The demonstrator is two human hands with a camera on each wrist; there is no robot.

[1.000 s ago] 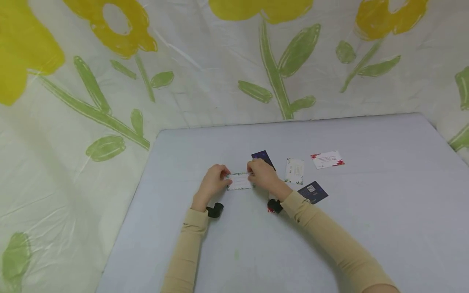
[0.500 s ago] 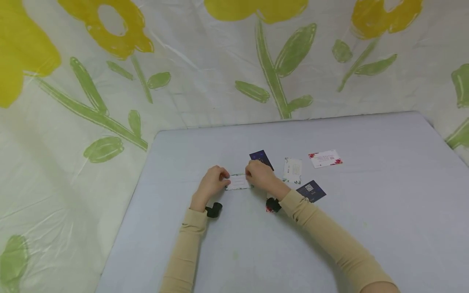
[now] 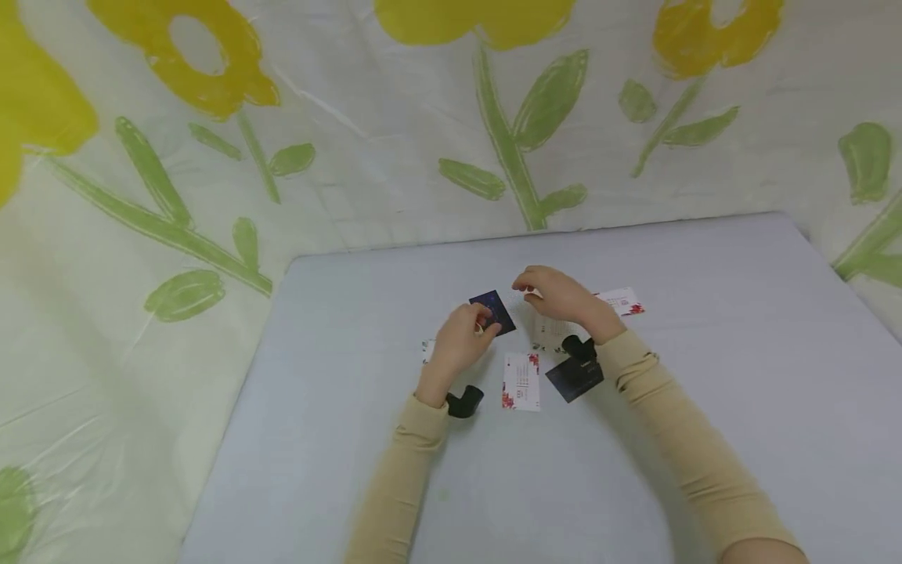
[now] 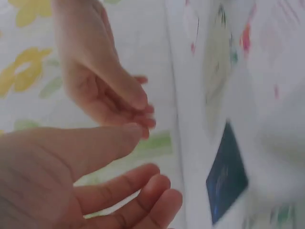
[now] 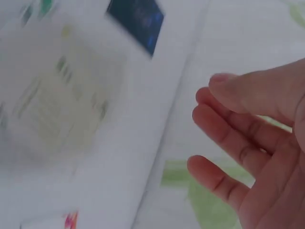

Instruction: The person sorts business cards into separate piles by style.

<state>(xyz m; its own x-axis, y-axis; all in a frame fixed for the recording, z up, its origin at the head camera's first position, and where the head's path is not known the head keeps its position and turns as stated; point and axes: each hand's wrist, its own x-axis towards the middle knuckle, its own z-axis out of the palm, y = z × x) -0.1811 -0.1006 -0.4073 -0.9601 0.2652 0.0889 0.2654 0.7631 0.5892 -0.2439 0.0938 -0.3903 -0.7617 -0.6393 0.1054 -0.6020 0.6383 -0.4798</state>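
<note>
My left hand [image 3: 460, 338] hovers beside a dark blue card [image 3: 502, 319], overlapping its edge in the head view; the left wrist view shows its fingers loosely bent around nothing. A white card with a green leaf border [image 3: 427, 349] is mostly hidden behind that hand. Further right, my right hand [image 3: 560, 298] is raised over a pale leaf-patterned card [image 3: 548, 334]. In the right wrist view its fingers [image 5: 224, 129] are relaxed, with nothing between them. The dark blue card [image 4: 228, 176] lies flat below the hands in the left wrist view.
Nearer on the light tabletop [image 3: 493, 486] lie a white card with red flowers [image 3: 521, 382] and another dark card [image 3: 574, 381]. A second red-flowered card [image 3: 623, 301] is partly behind the right hand. A flower-printed sheet [image 3: 395, 141] hangs behind the table.
Both hands have let go of the leaf-bordered white card and moved right. The right hand has also moved farther back, uncovering the near red-flowered card. The view has shifted slightly.
</note>
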